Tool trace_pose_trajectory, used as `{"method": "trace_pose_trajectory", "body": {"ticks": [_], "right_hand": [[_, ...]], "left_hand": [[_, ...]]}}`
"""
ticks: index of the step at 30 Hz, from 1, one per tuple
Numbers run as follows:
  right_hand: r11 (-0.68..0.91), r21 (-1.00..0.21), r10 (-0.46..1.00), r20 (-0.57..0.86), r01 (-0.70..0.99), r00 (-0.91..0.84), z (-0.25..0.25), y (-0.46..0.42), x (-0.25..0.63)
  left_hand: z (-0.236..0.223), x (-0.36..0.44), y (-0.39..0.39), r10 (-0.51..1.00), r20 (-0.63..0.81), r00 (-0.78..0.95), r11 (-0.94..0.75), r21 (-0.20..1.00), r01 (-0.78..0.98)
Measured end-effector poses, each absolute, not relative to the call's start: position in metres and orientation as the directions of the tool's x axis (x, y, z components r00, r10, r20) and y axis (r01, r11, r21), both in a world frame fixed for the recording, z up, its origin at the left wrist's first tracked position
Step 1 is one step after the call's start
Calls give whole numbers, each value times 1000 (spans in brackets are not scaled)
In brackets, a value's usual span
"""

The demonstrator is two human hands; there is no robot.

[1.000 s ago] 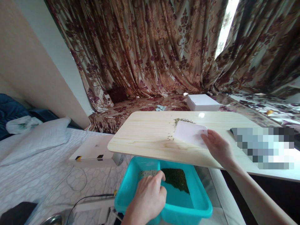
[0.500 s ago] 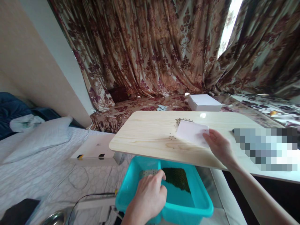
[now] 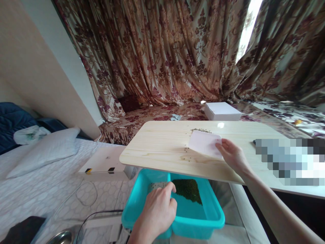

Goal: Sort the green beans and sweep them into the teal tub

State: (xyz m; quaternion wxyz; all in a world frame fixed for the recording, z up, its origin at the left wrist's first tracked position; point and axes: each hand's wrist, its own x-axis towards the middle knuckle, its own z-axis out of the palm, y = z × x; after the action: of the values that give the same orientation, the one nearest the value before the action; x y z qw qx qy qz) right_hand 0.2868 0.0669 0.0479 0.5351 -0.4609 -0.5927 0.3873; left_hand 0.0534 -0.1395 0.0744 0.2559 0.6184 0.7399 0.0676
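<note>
My right hand [image 3: 235, 156] pinches the right edge of a thin white plastic sheet [image 3: 205, 143], tilted over the wooden tabletop. Small greenish-brown beans [image 3: 201, 130] lie along the sheet's far edge, with several loose ones to its left. Below the table's near edge is a turquoise two-compartment tub [image 3: 213, 218]. My left hand [image 3: 159, 208] is closed over its middle divider, fingertips partly hidden. A heap of small dark green beans [image 3: 188, 190] fills part of the right compartment. Pale grains with dark specks [image 3: 158, 185] show in the left compartment.
The light wooden table [image 3: 154, 142] spans the middle. A blurred-out object [image 3: 286, 161] lies on its right side. Behind it stands a white box [image 3: 223, 110]. To the left are a white case [image 3: 101, 161] and a bed with a pillow [image 3: 50, 145]. A metal bowl [image 3: 62, 237] is at the bottom.
The white sheet and my right hand have moved slightly left over the beans. The tub has shifted a little left together with my left hand.
</note>
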Motion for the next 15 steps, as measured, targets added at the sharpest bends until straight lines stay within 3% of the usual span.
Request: {"method": "trace_pose_trajectory", "body": {"ticks": [7, 15], "right_hand": [[211, -964, 977, 202, 160, -66, 49, 51, 291], [187, -965, 939, 121, 183, -322, 60, 27, 297]], "left_hand": [[73, 50, -139, 953, -285, -106, 224, 424, 878], [74, 50, -140, 953, -281, -111, 228, 426, 875]]}}
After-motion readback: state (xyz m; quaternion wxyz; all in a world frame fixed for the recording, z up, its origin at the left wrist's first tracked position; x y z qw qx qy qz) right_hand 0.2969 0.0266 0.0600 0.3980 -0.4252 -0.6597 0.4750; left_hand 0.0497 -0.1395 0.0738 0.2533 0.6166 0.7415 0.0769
